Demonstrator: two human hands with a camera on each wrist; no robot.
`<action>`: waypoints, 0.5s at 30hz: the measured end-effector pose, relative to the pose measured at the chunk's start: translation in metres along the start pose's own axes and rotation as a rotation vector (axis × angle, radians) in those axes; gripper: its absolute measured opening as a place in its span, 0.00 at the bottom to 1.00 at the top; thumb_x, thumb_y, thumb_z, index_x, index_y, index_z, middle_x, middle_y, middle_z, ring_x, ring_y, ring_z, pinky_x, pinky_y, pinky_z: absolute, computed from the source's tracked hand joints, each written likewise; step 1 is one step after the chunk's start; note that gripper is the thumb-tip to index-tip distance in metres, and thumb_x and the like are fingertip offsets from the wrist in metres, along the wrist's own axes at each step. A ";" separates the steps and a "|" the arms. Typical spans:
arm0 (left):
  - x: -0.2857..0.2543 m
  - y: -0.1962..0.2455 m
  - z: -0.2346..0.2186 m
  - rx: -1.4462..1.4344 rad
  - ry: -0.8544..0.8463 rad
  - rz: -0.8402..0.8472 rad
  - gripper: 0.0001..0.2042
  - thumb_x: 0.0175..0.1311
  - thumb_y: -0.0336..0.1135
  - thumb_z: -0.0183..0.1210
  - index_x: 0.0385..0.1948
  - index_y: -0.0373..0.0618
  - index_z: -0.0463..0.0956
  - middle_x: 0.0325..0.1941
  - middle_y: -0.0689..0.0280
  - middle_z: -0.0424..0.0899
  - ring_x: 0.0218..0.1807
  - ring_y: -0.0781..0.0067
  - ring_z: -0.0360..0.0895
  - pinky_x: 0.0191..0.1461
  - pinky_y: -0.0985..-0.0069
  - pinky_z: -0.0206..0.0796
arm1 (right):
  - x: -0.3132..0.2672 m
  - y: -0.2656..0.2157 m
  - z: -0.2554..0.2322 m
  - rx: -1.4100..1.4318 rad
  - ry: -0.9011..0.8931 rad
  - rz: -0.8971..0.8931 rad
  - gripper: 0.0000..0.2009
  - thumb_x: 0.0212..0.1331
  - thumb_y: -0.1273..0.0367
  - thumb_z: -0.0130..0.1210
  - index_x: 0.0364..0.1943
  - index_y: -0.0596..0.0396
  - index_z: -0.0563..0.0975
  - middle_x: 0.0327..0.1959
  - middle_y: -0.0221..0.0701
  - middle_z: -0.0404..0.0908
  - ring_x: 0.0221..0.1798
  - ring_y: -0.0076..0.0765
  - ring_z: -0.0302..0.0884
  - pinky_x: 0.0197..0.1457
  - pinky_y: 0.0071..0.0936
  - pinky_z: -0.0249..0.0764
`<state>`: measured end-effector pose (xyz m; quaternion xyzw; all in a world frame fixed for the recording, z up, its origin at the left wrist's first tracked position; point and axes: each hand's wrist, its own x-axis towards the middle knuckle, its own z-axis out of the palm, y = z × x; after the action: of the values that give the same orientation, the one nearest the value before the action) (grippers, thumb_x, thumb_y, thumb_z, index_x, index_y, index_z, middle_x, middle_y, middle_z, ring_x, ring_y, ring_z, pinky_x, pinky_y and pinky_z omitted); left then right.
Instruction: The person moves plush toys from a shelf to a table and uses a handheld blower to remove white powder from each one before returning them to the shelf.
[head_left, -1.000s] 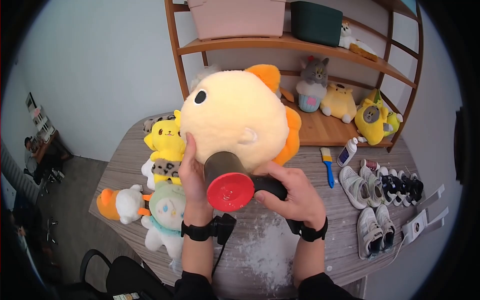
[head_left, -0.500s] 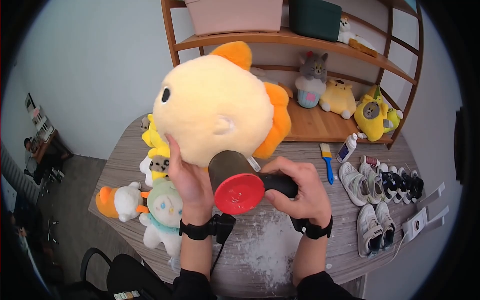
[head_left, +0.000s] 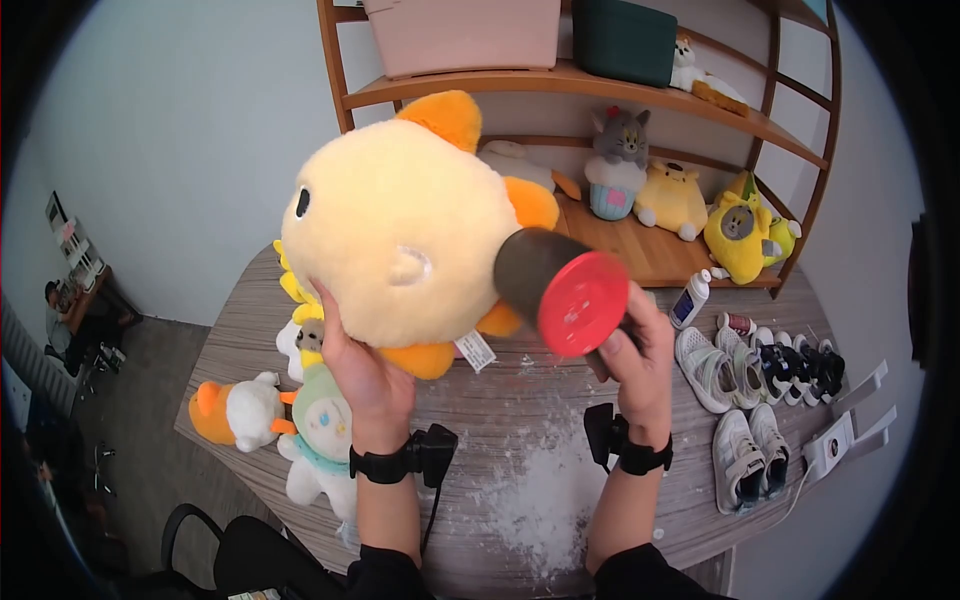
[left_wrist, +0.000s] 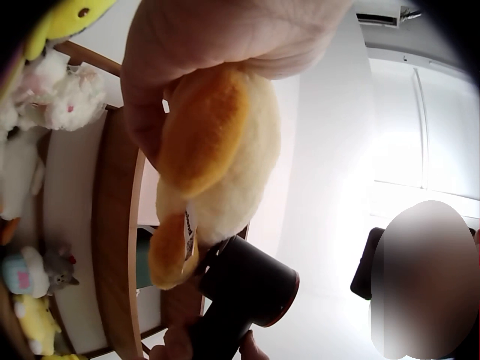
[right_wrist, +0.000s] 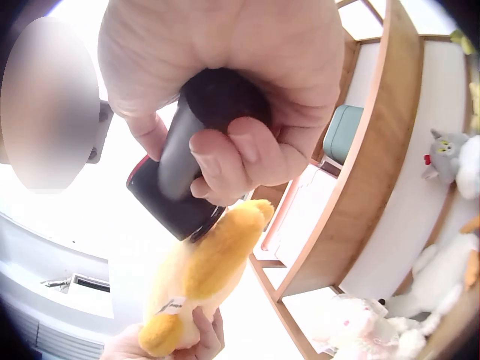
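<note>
A round cream plush fish [head_left: 390,220] with orange fins and a black eye is held up over the table. My left hand [head_left: 368,385] grips its underside, thumb on the near face, and a white tag [head_left: 475,351] hangs from the plush. My right hand [head_left: 645,375] holds a dark hair dryer [head_left: 535,270] by its handle. The dryer's red round end [head_left: 585,303] points toward me, and its other end meets the plush at the orange tail. In the right wrist view, fingers [right_wrist: 247,150] curl round the handle.
More plush toys [head_left: 320,425] lie on the table [head_left: 490,440] at left. White powder [head_left: 545,500] is scattered in front. A bottle [head_left: 690,298] and several shoes [head_left: 740,460] stand at right. Behind rises a wooden shelf [head_left: 600,85] with bins and plush toys.
The plush has moved left, tilting along the way. My right hand has swung the hair dryer up and right, from the plush's lower edge to its tail side.
</note>
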<state>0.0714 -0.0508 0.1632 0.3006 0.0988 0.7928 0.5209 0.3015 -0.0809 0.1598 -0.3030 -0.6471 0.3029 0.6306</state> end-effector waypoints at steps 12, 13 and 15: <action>-0.010 -0.004 0.004 0.351 -0.084 -0.168 0.26 0.76 0.50 0.47 0.64 0.37 0.66 0.60 0.60 0.77 0.59 0.70 0.76 0.62 0.71 0.69 | -0.001 0.004 -0.014 0.239 0.186 -0.008 0.24 0.65 0.61 0.52 0.58 0.66 0.71 0.32 0.33 0.78 0.17 0.17 0.64 0.17 0.15 0.58; -0.011 -0.004 0.003 0.428 -0.112 -0.169 0.26 0.76 0.50 0.49 0.63 0.36 0.66 0.59 0.60 0.78 0.58 0.71 0.76 0.61 0.72 0.69 | -0.001 0.004 -0.015 0.258 0.176 -0.001 0.24 0.65 0.61 0.52 0.58 0.66 0.71 0.32 0.34 0.78 0.17 0.17 0.65 0.17 0.16 0.58; -0.013 -0.005 0.005 0.524 -0.155 -0.171 0.25 0.74 0.48 0.53 0.61 0.35 0.68 0.56 0.61 0.80 0.56 0.74 0.76 0.59 0.74 0.68 | -0.001 0.004 -0.017 0.285 0.161 0.011 0.24 0.65 0.60 0.52 0.58 0.66 0.71 0.32 0.34 0.78 0.17 0.17 0.64 0.17 0.16 0.58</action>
<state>0.0818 -0.0607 0.1601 0.4754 0.2853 0.6679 0.4964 0.3185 -0.0795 0.1563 -0.2372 -0.5432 0.3700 0.7153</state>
